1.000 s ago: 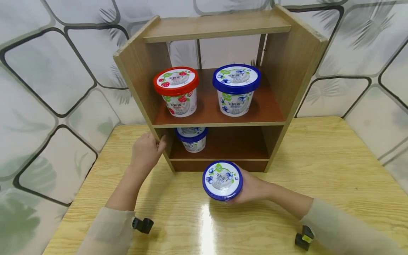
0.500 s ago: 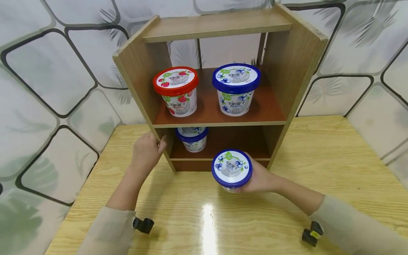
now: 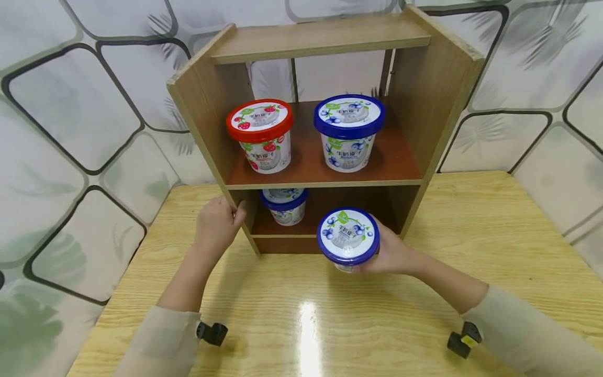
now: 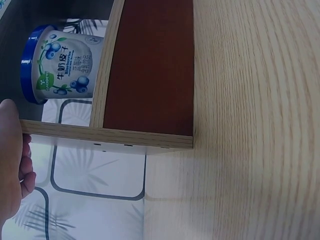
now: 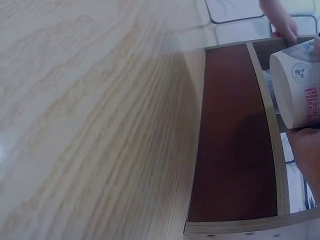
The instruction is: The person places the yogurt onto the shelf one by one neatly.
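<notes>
My right hand (image 3: 393, 252) grips a blue-lidded tub (image 3: 347, 236) printed with blueberries, raised in front of the shelf unit's lower opening. In the right wrist view the tub's white base and side (image 5: 299, 82) show beside the fingers. My left hand (image 3: 218, 222) holds the left side panel (image 3: 202, 112) of the wooden shelf unit, thumb on the inner side and fingers curled round the outside, as the left wrist view shows. Just inside that panel, a smaller-looking blueberry tub (image 3: 286, 212) stands at the left of the lower shelf, its lid partly hidden by the shelf above.
On the upper shelf (image 3: 306, 175) stand a red-lidded strawberry tub (image 3: 264, 137) and another blue-lidded tub (image 3: 349, 135). The shelf unit rests on a light wooden table (image 3: 264, 335). Patterned cloth (image 3: 118, 84) hangs behind and at both sides.
My right hand has carried the blueberry tub up and to the right, toward the lower opening. My left hand keeps its grip on the side panel.
</notes>
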### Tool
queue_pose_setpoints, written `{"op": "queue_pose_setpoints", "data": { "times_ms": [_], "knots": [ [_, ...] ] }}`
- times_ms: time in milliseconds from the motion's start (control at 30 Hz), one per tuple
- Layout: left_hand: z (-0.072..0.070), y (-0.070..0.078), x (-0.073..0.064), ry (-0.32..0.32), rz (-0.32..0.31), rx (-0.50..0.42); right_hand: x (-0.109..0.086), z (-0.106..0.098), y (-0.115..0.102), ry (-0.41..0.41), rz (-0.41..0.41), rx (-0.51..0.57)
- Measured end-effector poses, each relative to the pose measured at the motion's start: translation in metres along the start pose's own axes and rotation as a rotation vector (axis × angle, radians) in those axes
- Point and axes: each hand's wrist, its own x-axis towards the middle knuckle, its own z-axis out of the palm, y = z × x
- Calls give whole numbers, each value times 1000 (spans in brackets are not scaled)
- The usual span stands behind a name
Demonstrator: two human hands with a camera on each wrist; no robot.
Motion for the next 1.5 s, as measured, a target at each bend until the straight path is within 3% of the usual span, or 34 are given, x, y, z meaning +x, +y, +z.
{"op": "queue_pose_setpoints", "data": {
  "times_ms": [300,700,933,1167,1367,1500],
  "knots": [
    [0,1,0,5,4,-2,4,-4,1,77,-4,94],
    [-1,1,0,-1,-2,4,12,1,5,164,179,249],
    [-1,1,0,10,2,-11,16,-1,3,155,202,201],
    [-2,0,0,-13,-7,-9,24,-4,4,130,214,252],
    [-1,0,-1,-8,1,-6,31,-5,3,163,237,219],
    [0,-1,-1,6,10,4,38,-7,3,180,263,253]
  ]
}}
